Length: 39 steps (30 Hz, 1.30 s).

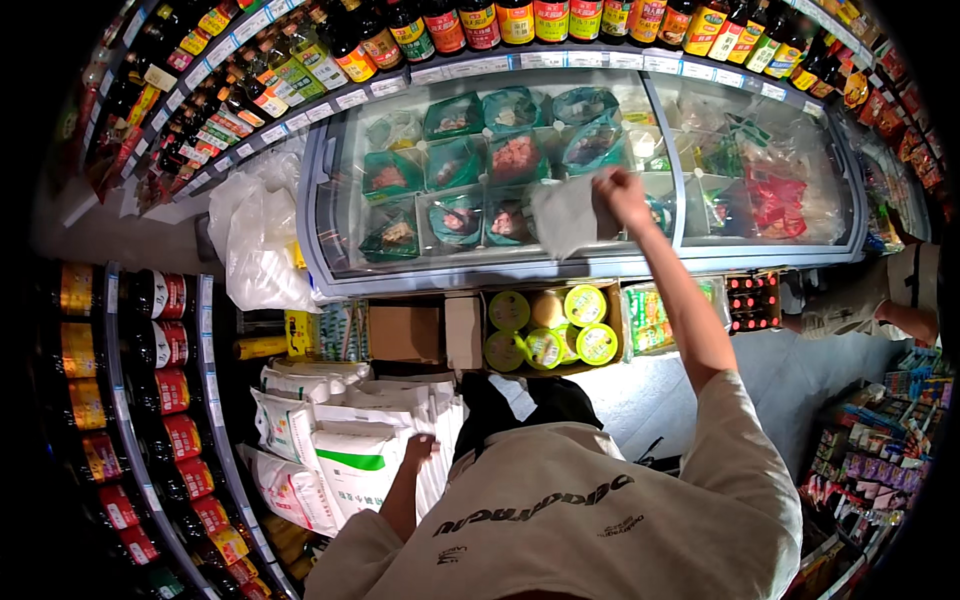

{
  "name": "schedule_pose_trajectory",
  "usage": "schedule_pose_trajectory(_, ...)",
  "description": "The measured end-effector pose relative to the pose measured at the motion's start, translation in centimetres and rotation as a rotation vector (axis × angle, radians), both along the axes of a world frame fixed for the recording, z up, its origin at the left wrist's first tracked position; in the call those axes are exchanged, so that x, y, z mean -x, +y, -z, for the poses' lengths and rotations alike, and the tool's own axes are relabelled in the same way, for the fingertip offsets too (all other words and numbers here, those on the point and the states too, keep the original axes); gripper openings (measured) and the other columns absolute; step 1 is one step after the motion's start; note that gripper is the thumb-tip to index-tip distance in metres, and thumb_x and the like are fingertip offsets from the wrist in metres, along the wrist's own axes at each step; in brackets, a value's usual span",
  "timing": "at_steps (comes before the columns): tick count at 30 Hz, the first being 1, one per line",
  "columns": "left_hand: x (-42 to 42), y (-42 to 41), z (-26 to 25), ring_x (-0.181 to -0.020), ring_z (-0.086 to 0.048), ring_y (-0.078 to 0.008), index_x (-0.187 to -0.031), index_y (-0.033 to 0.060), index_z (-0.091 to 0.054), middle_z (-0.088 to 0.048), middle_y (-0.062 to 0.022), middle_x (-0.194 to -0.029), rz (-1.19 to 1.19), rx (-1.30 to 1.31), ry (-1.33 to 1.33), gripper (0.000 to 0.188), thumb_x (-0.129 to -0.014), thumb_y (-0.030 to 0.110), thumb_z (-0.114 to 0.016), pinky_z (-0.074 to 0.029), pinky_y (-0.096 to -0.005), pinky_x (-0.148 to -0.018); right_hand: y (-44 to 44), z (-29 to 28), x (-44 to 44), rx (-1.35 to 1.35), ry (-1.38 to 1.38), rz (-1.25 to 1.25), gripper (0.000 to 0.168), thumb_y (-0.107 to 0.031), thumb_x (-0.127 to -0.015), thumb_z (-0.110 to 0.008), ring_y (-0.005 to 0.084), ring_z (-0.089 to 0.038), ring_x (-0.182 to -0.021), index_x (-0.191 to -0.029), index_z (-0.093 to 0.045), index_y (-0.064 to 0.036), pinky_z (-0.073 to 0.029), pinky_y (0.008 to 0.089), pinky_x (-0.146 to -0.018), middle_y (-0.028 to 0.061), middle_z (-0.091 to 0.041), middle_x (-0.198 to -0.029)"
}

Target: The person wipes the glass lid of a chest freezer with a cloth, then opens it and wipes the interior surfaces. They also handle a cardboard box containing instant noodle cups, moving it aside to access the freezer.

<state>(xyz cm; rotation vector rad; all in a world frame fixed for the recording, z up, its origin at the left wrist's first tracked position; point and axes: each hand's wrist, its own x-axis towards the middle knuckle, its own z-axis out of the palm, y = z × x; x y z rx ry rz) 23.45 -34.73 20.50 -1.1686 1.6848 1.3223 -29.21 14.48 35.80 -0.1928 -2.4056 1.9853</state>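
Observation:
My right hand (pixel 624 196) reaches out over a chest freezer (pixel 480 276) and grips a grey cloth (pixel 564 216). The cloth hangs against or just above the glass lid (pixel 341 217); I cannot tell which. Under the glass, green plastic bags (pixel 448 163) with pieces of meat (pixel 514 154) sit in white-walled compartments. A red bag (pixel 777 201) lies on the freezer's right side. Low at my left side, my left hand (pixel 421 448) is beside stacked white sacks (pixel 358 461). Its fingers are slightly curled and blurred, and no object shows in them.
Sauce bottles (pixel 514 21) line a shelf above the freezer's far side. Along its near side stand a carton of green-lidded tubs (pixel 585 304) and an open cardboard box (pixel 405 334). A white plastic bag (pixel 259 232) bulges at the left corner. Another person's leg (pixel 844 304) shows at right.

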Motion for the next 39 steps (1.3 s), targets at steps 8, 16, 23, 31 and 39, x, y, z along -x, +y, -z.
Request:
schedule_pose_trajectory(8, -3.5, -4.8, -1.6, -0.074, -0.067, -0.0175, -0.104, 0.0091, -0.066, -0.071, -0.0060, -0.085, 0.220, 0.250, -0.002, 0.017, -0.094, 0.021, -0.061, -0.052, -0.0332, -0.063, -0.2, 8.1, 4.2, -0.813, 0.335, -0.039, 0.040, -0.013, -0.085, -0.061, 0.0391, -0.053, -0.117, -0.124, -0.057, -0.003, -0.046, 0.0448, -0.097, 0.0223, -0.056, -0.124)
schedule_pose_trajectory(16, 14.8, -5.7, -2.7, -0.082, -0.066, -0.0356, -0.093, 0.0064, -0.065, -0.067, -0.0149, -0.082, 0.675, 0.704, 0.627, 0.019, -0.091, 0.023, -0.058, -0.052, -0.0436, -0.073, -0.8, 11.3, 5.9, -1.174, 0.340, 0.040, 0.053, -0.023, -0.089, -0.058, 0.0385, -0.039, -0.133, -0.138, -0.048, -0.008, -0.039, 0.0476, -0.105, 0.0196, -0.041, -0.145)
schedule_pose_trajectory(23, 35.0, -13.7, -3.5, -0.113, -0.053, -0.0423, -0.124, 0.0051, -0.054, -0.056, -0.0247, -0.120, 0.457, 0.996, 0.755, 0.041, -0.086, 0.017, -0.063, -0.044, -0.0510, -0.096, 5.4, 11.6, 11.3, -1.367, 0.092, 0.277, 0.041, -0.034, -0.086, -0.062, 0.0403, -0.052, -0.111, -0.109, -0.051, -0.002, -0.048, 0.0491, -0.091, 0.0213, -0.052, -0.114)
schedule_pose_trajectory(31, 52.5, -23.4, -3.5, -0.127, -0.045, -0.0412, -0.142, 0.0098, -0.038, -0.047, -0.0232, -0.136, 0.040, 1.386, 0.674, 0.077, -0.083, 0.049, -0.067, -0.038, -0.0550, -0.103, 12.3, 18.6, 16.9, -1.531, -0.151, 0.297, 0.071, -0.058, -0.099, -0.033, 0.0367, -0.017, -0.148, -0.156, -0.023, -0.018, -0.020, 0.0537, -0.115, 0.0192, -0.024, -0.159)
schedule_pose_trajectory(39, 59.0, -26.5, -3.1, -0.104, -0.061, -0.0410, -0.132, 0.0090, -0.050, -0.062, -0.0198, -0.115, 0.077, 1.417, 0.693, 0.066, -0.085, 0.053, -0.062, -0.050, -0.0493, -0.087, -0.2, 17.5, 25.2, -1.529, -0.149, 0.254, 0.072, -0.063, -0.098, -0.032, 0.0339, -0.020, -0.147, -0.157, -0.024, -0.023, -0.020, 0.0541, -0.114, 0.0188, -0.024, -0.159)
